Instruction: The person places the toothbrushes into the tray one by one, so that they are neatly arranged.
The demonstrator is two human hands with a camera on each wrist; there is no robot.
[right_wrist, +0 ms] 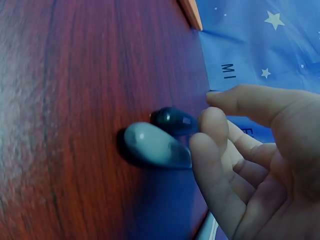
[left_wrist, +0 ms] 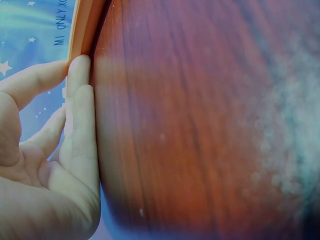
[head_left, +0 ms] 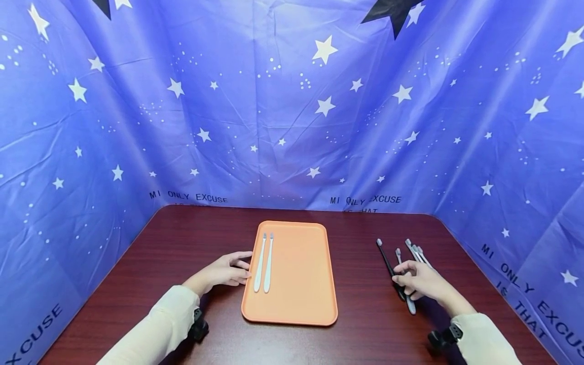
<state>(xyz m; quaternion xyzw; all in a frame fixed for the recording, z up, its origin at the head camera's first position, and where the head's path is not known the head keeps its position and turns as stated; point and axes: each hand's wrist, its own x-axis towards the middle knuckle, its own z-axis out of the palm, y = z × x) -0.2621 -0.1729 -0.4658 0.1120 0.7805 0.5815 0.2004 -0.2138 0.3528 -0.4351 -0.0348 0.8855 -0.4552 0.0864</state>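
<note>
My left hand (head_left: 226, 269) is at the left side of an orange tray (head_left: 301, 274), its fingertips (left_wrist: 80, 70) touching the rim. Two white toothbrushes (head_left: 258, 268) lie side by side along the tray's left part, heads pointing away. My right hand (head_left: 422, 282) hovers low over a black toothbrush (head_left: 385, 258) and a grey toothbrush (head_left: 411, 306), which cross under the fingers. In the right wrist view the black handle (right_wrist: 172, 121) and grey handle (right_wrist: 155, 145) lie on the table beyond slightly bent fingers; thumb and forefinger stand a little apart.
Several more grey-headed toothbrushes (head_left: 418, 252) lie behind the right hand, partly covered by it. The dark red wooden table (head_left: 365, 334) is enclosed by a blue star-patterned curtain (head_left: 292, 101) at the back and both sides.
</note>
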